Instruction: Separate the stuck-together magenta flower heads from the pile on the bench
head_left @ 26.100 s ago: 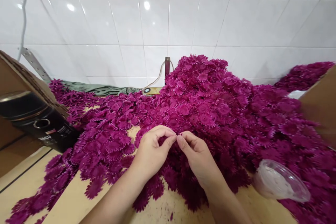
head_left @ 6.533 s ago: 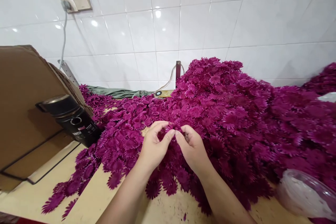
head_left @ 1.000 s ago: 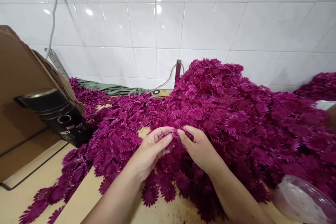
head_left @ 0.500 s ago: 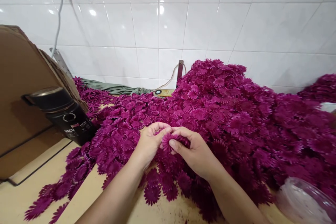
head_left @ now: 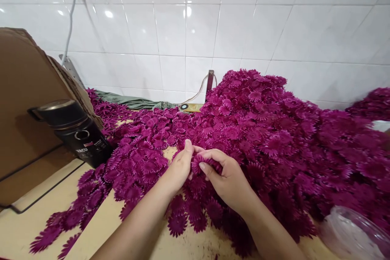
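Pinched in my right hand (head_left: 227, 174) is a small stack of magenta artificial flower heads (head_left: 198, 164), its thumb pressing on the front bloom. My left hand (head_left: 182, 166) meets it from the other side. The left thumb is raised off the blooms, while its fingers curl behind and under them, partly hidden. Below both hands, loose flower heads (head_left: 177, 225) of the same kind lie on the pale yellow tabletop (head_left: 112, 215).
A large heap of magenta flower heads (head_left: 274, 142) rises against the white tiled wall (head_left: 237, 28). To the left, a black vacuum bottle (head_left: 79, 134) leans by a cardboard box (head_left: 27, 109). A clear plastic tub (head_left: 350, 231) stands at lower right.
My left thumb has lifted off the front flower head and now points up. My right hand keeps its pinch on the stack. The camera view has shifted slightly.
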A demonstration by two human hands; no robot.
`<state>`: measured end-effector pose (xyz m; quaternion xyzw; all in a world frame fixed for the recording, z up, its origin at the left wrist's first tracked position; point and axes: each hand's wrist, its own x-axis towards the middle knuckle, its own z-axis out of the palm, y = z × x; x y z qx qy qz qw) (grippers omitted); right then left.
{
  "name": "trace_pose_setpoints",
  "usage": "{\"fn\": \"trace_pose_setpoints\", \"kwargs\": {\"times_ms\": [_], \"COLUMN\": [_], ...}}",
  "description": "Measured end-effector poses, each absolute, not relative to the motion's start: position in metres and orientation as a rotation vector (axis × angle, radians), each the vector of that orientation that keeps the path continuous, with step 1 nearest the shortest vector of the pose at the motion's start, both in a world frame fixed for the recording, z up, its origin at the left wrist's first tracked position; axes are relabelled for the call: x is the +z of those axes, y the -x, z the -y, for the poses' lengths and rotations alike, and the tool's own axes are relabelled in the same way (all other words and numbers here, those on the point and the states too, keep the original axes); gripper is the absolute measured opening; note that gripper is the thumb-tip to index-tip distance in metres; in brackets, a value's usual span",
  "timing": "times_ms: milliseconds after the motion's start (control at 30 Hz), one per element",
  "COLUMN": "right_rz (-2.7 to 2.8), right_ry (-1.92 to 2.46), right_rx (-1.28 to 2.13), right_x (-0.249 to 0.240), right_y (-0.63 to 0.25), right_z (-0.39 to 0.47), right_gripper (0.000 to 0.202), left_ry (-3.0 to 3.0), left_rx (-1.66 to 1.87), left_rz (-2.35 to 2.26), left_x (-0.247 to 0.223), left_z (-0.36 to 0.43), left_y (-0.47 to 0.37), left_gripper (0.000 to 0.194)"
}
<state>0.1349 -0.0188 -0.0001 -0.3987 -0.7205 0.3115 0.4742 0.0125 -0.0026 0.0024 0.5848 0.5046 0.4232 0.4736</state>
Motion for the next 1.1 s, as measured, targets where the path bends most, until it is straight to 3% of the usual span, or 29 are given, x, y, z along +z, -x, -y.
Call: {"fn": "trace_pose_setpoints", "kwargs": {"times_ms": [233, 400, 633, 933, 1100], "right_rz": [1.881, 1.808, 1.476, 1.417, 1.437], "right_ry": [0.828, 0.958, 1.218, 1.08, 1.107], "right_rx": [0.511, 0.455, 0.557, 1.124, 1.021], "right_x": [-0.005, -0.006, 0.004, 0.002, -0.001], "right_y": [-0.129, -0.129, -0.166, -0.161, -0.164], "right_z": [0.024, 0.025, 0.007, 0.008, 0.005], "right_gripper": [0.017, 0.012, 0.015, 0.023, 0.02], "left_ry": [-1.396, -1.38, -1.314, -1.522, -1.506], "left_rx": [0.999, 1.042, 1.132, 1.17, 1.226], "left_rz": [-1.166, -1.143, -1.133, -1.069, -1.147], "left_x": [0.004, 0.006, -0.001, 0.006, 0.0], "left_z": [0.003, 0.006, 0.003, 0.008, 0.004], "left_y": [-0.013, -0.014, -0.005, -0.012, -0.009], "left_gripper": [0.073, 0.065, 0.046, 0.019, 0.026]}}
